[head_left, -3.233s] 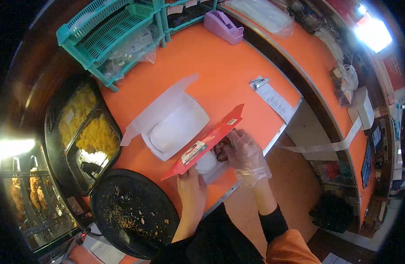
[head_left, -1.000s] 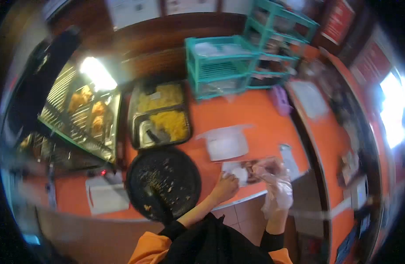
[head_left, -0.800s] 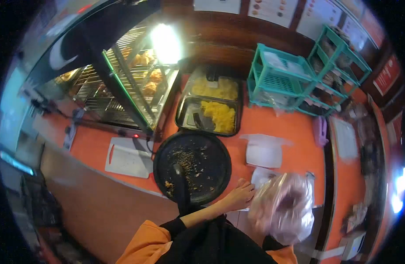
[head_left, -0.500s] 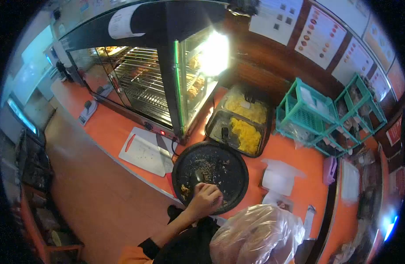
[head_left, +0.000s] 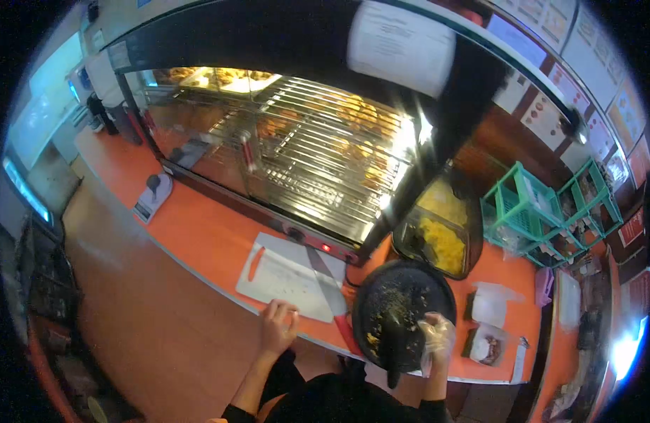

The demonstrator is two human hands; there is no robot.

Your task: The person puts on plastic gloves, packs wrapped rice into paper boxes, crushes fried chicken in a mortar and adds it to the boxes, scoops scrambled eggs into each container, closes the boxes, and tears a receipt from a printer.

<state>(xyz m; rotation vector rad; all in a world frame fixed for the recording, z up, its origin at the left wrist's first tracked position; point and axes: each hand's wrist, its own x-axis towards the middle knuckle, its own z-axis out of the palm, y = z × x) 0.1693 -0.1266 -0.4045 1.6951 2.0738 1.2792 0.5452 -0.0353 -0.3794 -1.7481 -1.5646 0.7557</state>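
Note:
My bare left hand [head_left: 277, 330] hovers by the front edge of a white cutting board [head_left: 279, 275], its fingers loosely bent and apart, holding nothing visible. A knife with a red handle [head_left: 347, 335] lies across the board's right side, blade on the board. In a wide, round black dish [head_left: 427, 282], scattered with food crumbs, rests a black pestle-like tool [head_left: 392, 345] whose end juts over the near rim. My right hand [head_left: 436, 335], in a clear plastic glove, is at the dish's right rim. Its fingers are bent, and glare and blur hide whether they hold anything.
Behind stands a glass food warmer [head_left: 325, 162] with racks of cooked food. Black trays with yellow food [head_left: 441, 243], green plastic baskets [head_left: 519, 201] and an open takeaway box with food [head_left: 487, 345] are on the right. A small scale [head_left: 152, 199] sits far left.
My left hand has let go of the tool in the black dish and moved left toward the board. My gloved right hand has lowered from close to the camera. The view has shifted left.

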